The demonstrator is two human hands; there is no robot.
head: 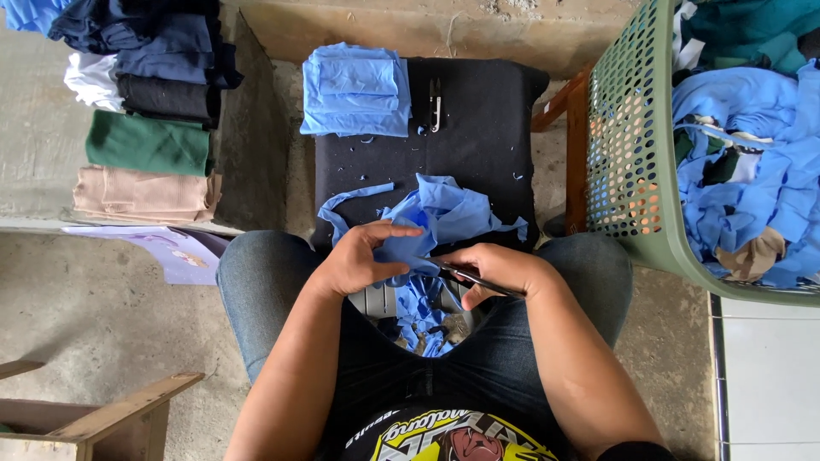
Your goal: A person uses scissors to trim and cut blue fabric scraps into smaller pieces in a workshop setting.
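A crumpled light blue cloth (448, 213) lies at the near edge of a black padded stool (487, 128) and hangs down between my knees. My left hand (363, 256) pinches a fold of it, index finger stretched out to the right. My right hand (500, 269) grips a small dark thread snipper (465, 277) whose tip points left into the cloth by my left fingers. Blue offcuts (427, 329) have gathered in my lap.
A folded stack of light blue pieces (354, 90) and a second black snipper (436, 107) rest at the stool's far side. A green perforated basket (628, 171) of blue garments stands on the right. Folded clothes (145, 111) are piled on the left. A wooden frame (102, 418) is at lower left.
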